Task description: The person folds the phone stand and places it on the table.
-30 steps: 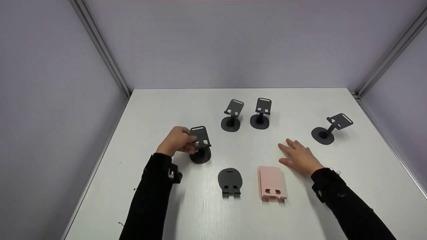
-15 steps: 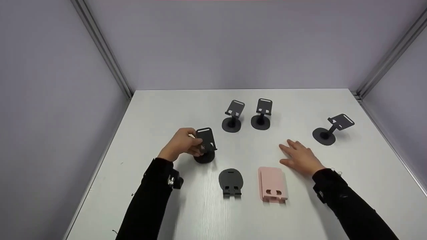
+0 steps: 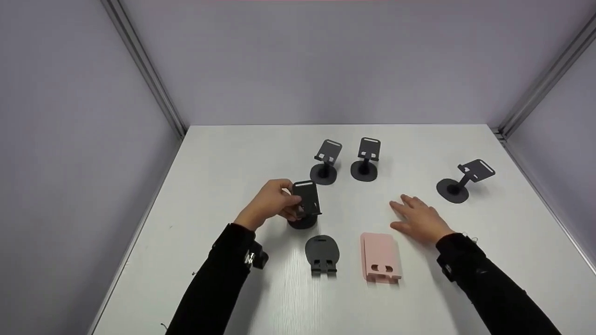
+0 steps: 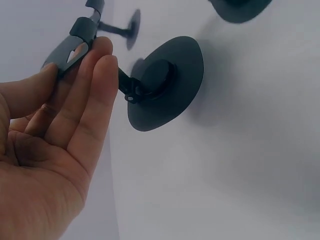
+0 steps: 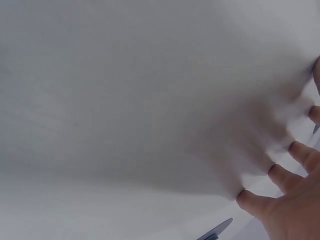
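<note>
My left hand (image 3: 274, 202) pinches the slotted plate of a dark phone stand (image 3: 307, 197) between thumb and fingers. In the left wrist view the same phone stand (image 4: 167, 82) shows its round base and short stem; the thumb lies on one side of the plate, the fingers behind it. On the white table my right hand (image 3: 419, 221) rests with its fingers spread and nothing in its grasp. The right wrist view shows that hand (image 5: 290, 195) with its fingertips on the tabletop. Nearest to it in the head view lies a pink folded phone stand (image 3: 381, 256).
A dark folded phone stand (image 3: 322, 253) lies left of the pink one. Two upright dark stands, one at left (image 3: 323, 173) and one at right (image 3: 364, 170), are farther back. Another dark stand (image 3: 454, 190) is at far right. Pale walls enclose the white table (image 3: 223, 153).
My left hand has moved to the right, carrying the dark phone stand closer to the folded ones. The right hand has kept its place on the table.
</note>
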### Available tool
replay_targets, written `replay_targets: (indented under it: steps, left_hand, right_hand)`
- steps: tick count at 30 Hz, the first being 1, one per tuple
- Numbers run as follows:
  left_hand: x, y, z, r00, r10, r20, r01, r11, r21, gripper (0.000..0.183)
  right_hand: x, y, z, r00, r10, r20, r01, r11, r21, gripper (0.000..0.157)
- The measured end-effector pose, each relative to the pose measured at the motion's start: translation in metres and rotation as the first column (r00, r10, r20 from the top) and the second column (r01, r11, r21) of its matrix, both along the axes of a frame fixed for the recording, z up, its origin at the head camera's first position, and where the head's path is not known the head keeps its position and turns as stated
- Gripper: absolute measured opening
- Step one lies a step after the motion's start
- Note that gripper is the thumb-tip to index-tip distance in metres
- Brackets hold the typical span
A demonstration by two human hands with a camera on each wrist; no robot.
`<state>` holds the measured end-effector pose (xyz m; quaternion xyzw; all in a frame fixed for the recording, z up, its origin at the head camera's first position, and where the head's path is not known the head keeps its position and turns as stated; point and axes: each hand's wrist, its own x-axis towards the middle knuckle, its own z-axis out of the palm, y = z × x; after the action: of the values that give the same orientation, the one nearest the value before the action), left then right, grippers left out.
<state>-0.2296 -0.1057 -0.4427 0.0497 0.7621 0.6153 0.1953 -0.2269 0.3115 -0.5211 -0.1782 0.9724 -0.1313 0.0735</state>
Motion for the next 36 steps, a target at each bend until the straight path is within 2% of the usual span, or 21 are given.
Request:
replay_targets:
  steps: [4,7,11,17,21,24,29,32,36]
  left_hand:
    - [0.002,0.012,0.002,1.000,-0.009,-0.018,0.009,1.000,0.007,0.012]
    - [0.004,0.019,0.001,0.999,-0.024,-0.041,0.024,1.000,-0.002,0.011]
    - [0.007,0.028,0.000,0.997,-0.042,-0.068,0.041,0.999,-0.018,0.009]
    - [0.009,0.035,-0.002,0.996,-0.046,-0.080,0.044,0.999,-0.027,0.009]
    - [0.010,0.039,-0.002,0.995,-0.058,-0.087,0.055,0.998,-0.036,0.009]
    - [0.010,0.041,-0.004,0.993,-0.071,-0.091,0.066,0.997,-0.049,0.010]
    - [0.011,0.045,-0.006,0.989,-0.091,-0.115,0.083,0.994,-0.069,0.015]
    - [0.012,0.048,-0.006,0.984,-0.104,-0.143,0.092,0.991,-0.093,0.018]
    - [0.013,0.052,-0.007,0.977,-0.120,-0.178,0.097,0.987,-0.130,0.020]
  right_hand:
    - [-0.002,-0.004,0.005,1.000,-0.008,0.015,0.008,1.000,-0.009,0.066]
    - [-0.006,-0.010,0.011,1.000,0.011,-0.017,-0.011,1.000,-0.015,0.065]
    - [-0.011,-0.022,0.024,0.997,0.047,-0.055,-0.051,0.995,-0.090,0.062]
    - [-0.014,-0.052,0.051,0.997,0.062,-0.037,-0.070,0.960,-0.271,0.057]
    - [-0.014,-0.070,0.066,0.992,0.121,-0.039,-0.127,0.930,-0.344,0.046]
    - [-0.014,-0.080,0.076,0.982,0.186,-0.018,-0.180,0.919,-0.350,0.037]
    - [-0.017,-0.093,0.093,0.962,0.259,0.087,-0.212,0.909,-0.360,0.031]
    - [-0.019,-0.099,0.100,0.952,0.278,0.131,-0.214,0.905,-0.367,0.031]
    - [-0.022,-0.105,0.106,0.949,0.269,0.163,-0.188,0.901,-0.390,0.033]
